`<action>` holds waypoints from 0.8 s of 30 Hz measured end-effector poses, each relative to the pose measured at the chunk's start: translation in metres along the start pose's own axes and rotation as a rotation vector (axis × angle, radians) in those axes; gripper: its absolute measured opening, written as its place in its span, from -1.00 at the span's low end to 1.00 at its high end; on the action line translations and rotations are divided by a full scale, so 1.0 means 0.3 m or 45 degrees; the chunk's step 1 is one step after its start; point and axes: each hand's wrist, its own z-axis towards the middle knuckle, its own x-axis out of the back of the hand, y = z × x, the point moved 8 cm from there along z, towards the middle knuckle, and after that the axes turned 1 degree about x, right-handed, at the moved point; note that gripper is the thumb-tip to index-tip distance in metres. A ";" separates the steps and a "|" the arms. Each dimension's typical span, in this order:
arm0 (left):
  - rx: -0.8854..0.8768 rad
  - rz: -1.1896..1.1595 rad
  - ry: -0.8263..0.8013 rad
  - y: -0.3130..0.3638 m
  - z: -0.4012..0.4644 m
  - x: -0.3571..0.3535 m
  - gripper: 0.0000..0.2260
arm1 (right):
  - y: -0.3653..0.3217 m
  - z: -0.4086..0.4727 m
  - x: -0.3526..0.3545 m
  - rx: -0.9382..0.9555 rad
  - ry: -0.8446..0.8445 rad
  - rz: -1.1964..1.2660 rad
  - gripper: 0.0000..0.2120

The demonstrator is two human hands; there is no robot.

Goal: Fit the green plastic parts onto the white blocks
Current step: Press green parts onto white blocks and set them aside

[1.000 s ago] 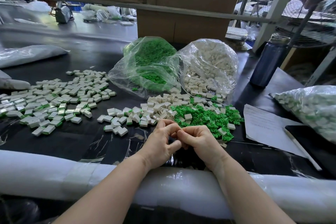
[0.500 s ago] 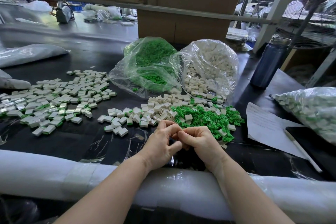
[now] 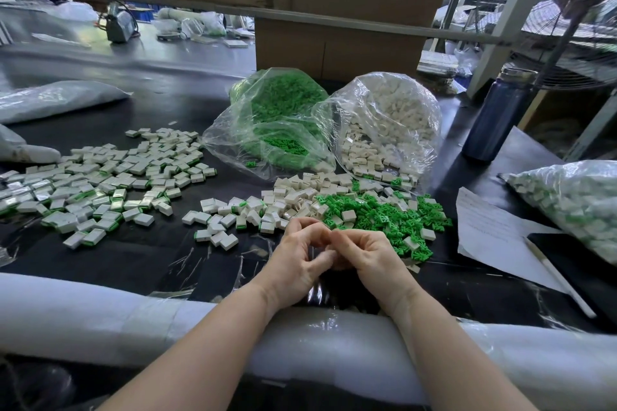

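Your left hand [image 3: 298, 260] and right hand [image 3: 374, 255] meet near the table edge, fingers curled together; what they pinch is hidden. Probable step: pressing one fit. Next: reach far-right to loose green plastic parts [image 3: 380, 215] beside small white rectangular blocks [image 3: 300, 190]

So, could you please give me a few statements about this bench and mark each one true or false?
1. The bag of green parts lies left of the bag of white blocks. True.
2. The blue bottle lies on its side. False: it stands upright.
3. The left hand and right hand meet at the fingertips. True.
4. The loose green parts lie far left. False: they lie just beyond the right hand.
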 end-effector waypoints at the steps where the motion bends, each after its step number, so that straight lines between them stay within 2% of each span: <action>1: 0.004 -0.012 0.033 -0.002 0.000 0.009 -0.86 | 0.001 0.001 0.009 0.004 0.034 0.043 -0.71; 3: 0.038 -0.025 0.081 -0.013 0.001 0.021 -0.95 | 0.005 0.002 0.033 0.013 0.119 0.108 -0.84; 5: 0.070 -0.017 0.092 -0.021 0.003 0.024 -0.96 | 0.002 0.001 0.050 0.039 0.172 0.025 -0.94; 9: 0.102 0.014 0.072 -0.026 0.003 0.017 -0.94 | -0.020 -0.003 0.058 0.091 0.195 -0.161 -0.83; 16: 0.098 0.083 0.095 -0.031 0.006 0.019 -0.95 | -0.049 -0.013 0.048 0.170 0.227 -0.379 -0.84; 24: 0.096 0.110 0.143 -0.022 0.002 0.029 -0.90 | -0.044 -0.004 0.021 0.182 0.157 -0.668 -0.91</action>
